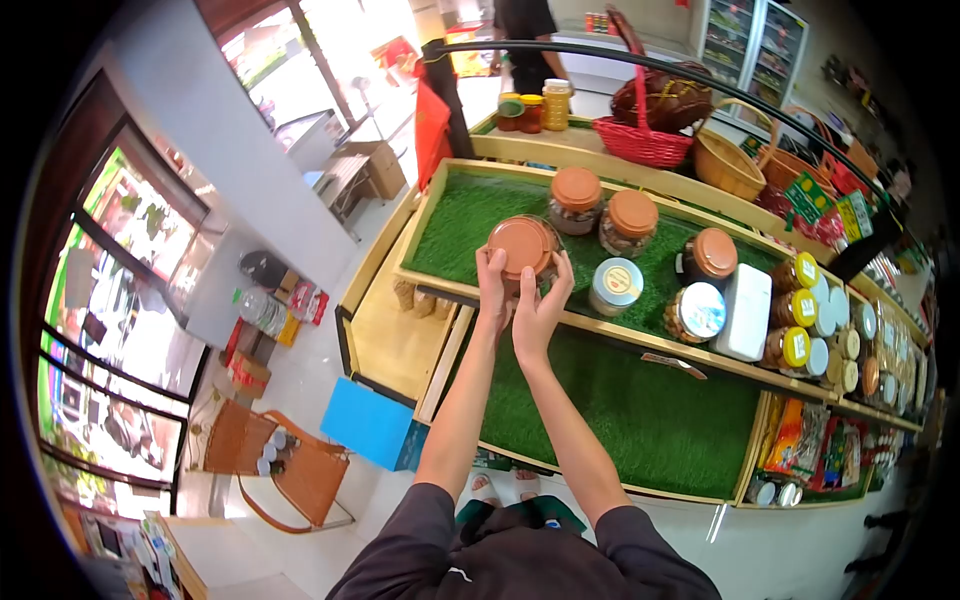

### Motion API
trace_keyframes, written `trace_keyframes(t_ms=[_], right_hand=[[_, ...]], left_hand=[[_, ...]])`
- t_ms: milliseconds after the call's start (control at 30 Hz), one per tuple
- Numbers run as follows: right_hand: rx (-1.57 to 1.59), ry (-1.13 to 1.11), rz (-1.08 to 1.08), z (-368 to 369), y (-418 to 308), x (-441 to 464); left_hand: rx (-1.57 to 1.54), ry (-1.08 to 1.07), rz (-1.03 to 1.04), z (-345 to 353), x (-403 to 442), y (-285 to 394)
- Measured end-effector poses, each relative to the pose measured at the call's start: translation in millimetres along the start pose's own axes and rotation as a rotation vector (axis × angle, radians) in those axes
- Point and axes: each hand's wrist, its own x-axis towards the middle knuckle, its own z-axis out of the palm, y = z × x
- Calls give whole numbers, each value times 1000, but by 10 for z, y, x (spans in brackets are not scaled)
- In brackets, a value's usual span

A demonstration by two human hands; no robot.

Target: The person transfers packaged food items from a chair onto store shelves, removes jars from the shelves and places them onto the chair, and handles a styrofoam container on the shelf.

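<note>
Between my two hands is a clear jar with an orange-brown lid (521,245), over the left part of the upper green turf shelf (455,215). My left hand (494,285) closes around its near left side, the thumb on the lid. On the near right side my right hand (541,303) grips it, thumb also at the lid's edge. Whether the jar's base touches the turf is hidden. Just beyond stand two similar jars, one lid (576,188) behind and another lid (633,213) to the right. A jar with a pale blue lid (616,285) stands right of my right hand.
Farther right are a white box (743,313) and several yellow-lidded jars (795,308). A red basket (645,145) and a wicker basket (728,165) sit on the back tier. Below left are a blue box (365,422) and a brown chair (300,475). A person (527,35) stands behind the display.
</note>
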Motion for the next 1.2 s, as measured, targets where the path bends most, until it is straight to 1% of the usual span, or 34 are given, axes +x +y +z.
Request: trace_keyframes(t_ms=[33,67,100,167,200,233,300,367,400,433,467,500,533,567,633,667,733,767,800,833,867,900,967,1033,1100,1133,1167,1200], right_hand=[[122,-52,41,1,-114,-67],[147,-111,96,-17,-224,-134],[150,-130,99,-25,-220,-217],[166,-237,250,-44,-200,-392],[226,-286,367,-37,-31,-505],[228,-309,366,-38,-69,-605],[474,-669,736,-40,-189,-839],[420,-778,635,69,103,-1334],[365,-813,619,100,168,-1594],[302,-868,649,116,255,-1846],[319,-911,821,136,309,-2122],[206,-1040,973,101,249,-2299],[190,-1073,983,56,362,-2577],[166,-1112,1001,116,492,-2846],[154,-1200,1181,141,213,-3134],[125,-1204,1227,154,125,-3338],[82,-1312,1285,149,84,-3728],[40,-1349,1313,177,-10,-3906],[6,-1398,1321,326,7,-3945],[-35,-1411,1384,338,16,-4089],[-76,-1406,1443,380,7,-4319],[-101,-1420,1446,424,25,-4458],[-224,-1511,1428,570,47,-4739],[-291,-1539,1403,714,14,-5029],[-352,-1607,1282,851,-43,-5304],[-365,-1611,1273,917,-53,-5433],[-363,-1609,1283,990,-50,-5551],[-354,-1670,1254,1083,-32,-5660]], left_hand=[[-117,-42,34,-28,-108,136],[-100,-1,101,-124,-186,205],[-69,28,99,-176,-335,370],[-125,140,58,-649,-487,338],[-119,183,61,-727,-679,483],[-114,228,63,-817,-902,623],[-92,274,34,-1217,-1338,732],[-50,238,93,-1627,-1779,788],[-22,262,91,-1782,-2016,817],[6,291,91,-1915,-2247,838],[-3,335,130,-2062,-2472,842],[144,417,106,-2232,-2746,818],[286,536,71,-2409,-3058,799],[347,570,58,-2656,-3310,761],[338,673,49,-2723,-3748,796],[314,760,70,-2814,-3993,843],[238,762,-45,-3008,-4397,908],[217,801,-27,-3107,-4584,953],[205,838,-82,-3188,-4583,1010],[193,852,-137,-3257,-4725,1044],[328,889,-212,-3363,-4909,1179],[308,905,-212,-3403,-5018,1294],[108,1005,-341,-3505,-5216,1477],[65,1010,-307,-3796,-5455,1361],[-97,1099,-296,-3955,-5638,1484],[-138,1122,-274,-4020,-5716,1553],[-134,1126,-282,-4090,-5785,1592],[-110,1163,-247,-4177,-5835,1634]])
